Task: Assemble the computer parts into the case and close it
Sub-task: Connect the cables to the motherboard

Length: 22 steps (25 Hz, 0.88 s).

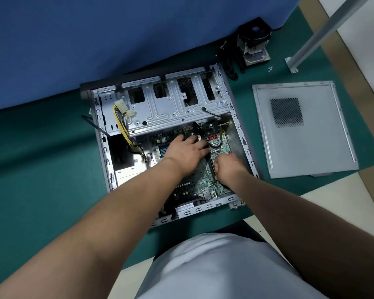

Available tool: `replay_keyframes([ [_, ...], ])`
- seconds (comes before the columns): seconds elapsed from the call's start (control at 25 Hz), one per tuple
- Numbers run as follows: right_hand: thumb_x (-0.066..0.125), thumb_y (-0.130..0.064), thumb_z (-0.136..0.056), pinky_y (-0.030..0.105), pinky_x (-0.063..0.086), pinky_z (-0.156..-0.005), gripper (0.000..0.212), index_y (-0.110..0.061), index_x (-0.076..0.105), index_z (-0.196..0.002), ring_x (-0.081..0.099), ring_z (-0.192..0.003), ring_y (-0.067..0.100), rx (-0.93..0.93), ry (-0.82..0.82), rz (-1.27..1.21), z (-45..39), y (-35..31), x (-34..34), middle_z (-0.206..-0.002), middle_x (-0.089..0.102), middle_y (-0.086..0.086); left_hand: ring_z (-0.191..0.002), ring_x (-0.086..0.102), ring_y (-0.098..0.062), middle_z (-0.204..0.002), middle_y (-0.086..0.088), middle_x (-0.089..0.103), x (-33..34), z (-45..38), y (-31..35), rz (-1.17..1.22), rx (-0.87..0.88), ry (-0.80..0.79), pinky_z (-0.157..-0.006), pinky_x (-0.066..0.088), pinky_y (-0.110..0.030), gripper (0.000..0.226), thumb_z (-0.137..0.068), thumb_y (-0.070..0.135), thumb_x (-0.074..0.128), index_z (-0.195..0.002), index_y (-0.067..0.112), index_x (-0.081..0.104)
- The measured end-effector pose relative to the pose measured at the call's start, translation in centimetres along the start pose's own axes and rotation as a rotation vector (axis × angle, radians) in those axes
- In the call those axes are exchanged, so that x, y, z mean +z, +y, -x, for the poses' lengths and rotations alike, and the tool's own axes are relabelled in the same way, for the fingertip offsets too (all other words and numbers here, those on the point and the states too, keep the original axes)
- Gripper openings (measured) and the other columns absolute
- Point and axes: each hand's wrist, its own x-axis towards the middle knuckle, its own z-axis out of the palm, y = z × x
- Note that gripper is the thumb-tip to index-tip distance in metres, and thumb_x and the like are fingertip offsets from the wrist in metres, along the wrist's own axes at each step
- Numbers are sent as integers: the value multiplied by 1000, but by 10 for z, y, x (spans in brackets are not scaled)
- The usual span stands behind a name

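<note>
**Seating a card on the motherboard, case lying open**

Case (108, 152) lies on its side on the green mat (41, 158) so I work straight down onto the motherboard (200, 178). My left hand (187, 151) is spread flat, fingers straight, pressing the board area to steady it. My right hand (226, 167) is curled, gripping what looks like a dark card edge; can't tell exactly what. Side panel (300, 147) is parked right of the case, well apart, for closing last. Cooler fan (254, 43) waits at the back, not yet installed.

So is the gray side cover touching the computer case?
Apart. The head view shows green mat between the side cover and the case.
</note>
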Motion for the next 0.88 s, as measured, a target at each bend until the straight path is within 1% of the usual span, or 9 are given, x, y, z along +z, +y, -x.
replay_keyframes([
  [0.16,64,6,-91,35,57,-89,20,-12,61,-98,65,-99,25,-17,12,22,-1,-2,-2,-108,66,10,-156,14,-27,-170,10,16,0,-1,4,-32,-15,-19,-119,24,-50,65,-104,31,49,-162,38,20],
  [0.2,64,6,-91,35,56,-89,19,-12,62,-99,65,-100,26,-21,16,28,-2,-1,-2,-108,66,10,-156,14,-27,-170,9,15,0,-2,5,-27,-28,-26,-119,24,-51,65,-104,31,49,-161,38,20],
  [0.32,66,2,-93,34,55,-84,21,-9,65,-111,64,-100,26,-41,23,66,-2,-2,0,-110,64,10,-156,13,-29,-170,7,14,1,-4,9,-24,-55,-40,-118,24,-51,65,-103,29,49,-161,38,20],
  [0.4,66,-1,-94,36,55,-84,22,-8,65,-115,65,-100,28,-57,17,96,-2,-2,2,-109,65,11,-156,13,-30,-170,6,15,2,-5,9,-20,-56,-37,-117,25,-51,65,-104,29,49,-161,38,20],
  [0.48,62,1,-95,35,54,-80,21,-8,66,-114,65,-97,27,-57,13,100,-3,-1,2,-106,65,10,-156,13,-30,-169,6,18,1,-5,9,-20,-52,-36,-117,26,-50,63,-104,28,48,-161,38,21],
  [0.56,58,3,-95,34,50,-74,22,-8,66,-113,61,-89,26,-58,19,97,-4,0,2,-97,60,7,-156,13,-30,-167,5,20,1,-5,8,-18,-41,-35,-118,27,-50,62,-104,27,47,-161,38,23],
  [0.64,61,2,-93,33,48,-73,21,-10,65,-110,57,-85,26,-59,23,96,-4,1,2,-91,54,5,-156,12,-30,-167,6,19,1,-6,6,-5,-40,-41,-118,27,-50,63,-104,27,48,-161,39,22],
  [0.76,63,0,-91,34,48,-74,22,-12,63,-109,57,-88,27,-56,23,70,-3,-1,3,-96,55,6,-155,14,-30,-169,5,13,4,-5,7,17,-51,-53,-118,27,-50,67,-103,27,53,-160,39,21],
  [0.88,62,4,-90,38,55,-84,27,-10,64,-113,63,-101,31,-59,36,76,-4,-3,5,-108,62,10,-154,18,-30,-170,5,10,3,-5,10,20,-59,-77,-118,26,-50,68,-102,27,53,-160,39,20],
])
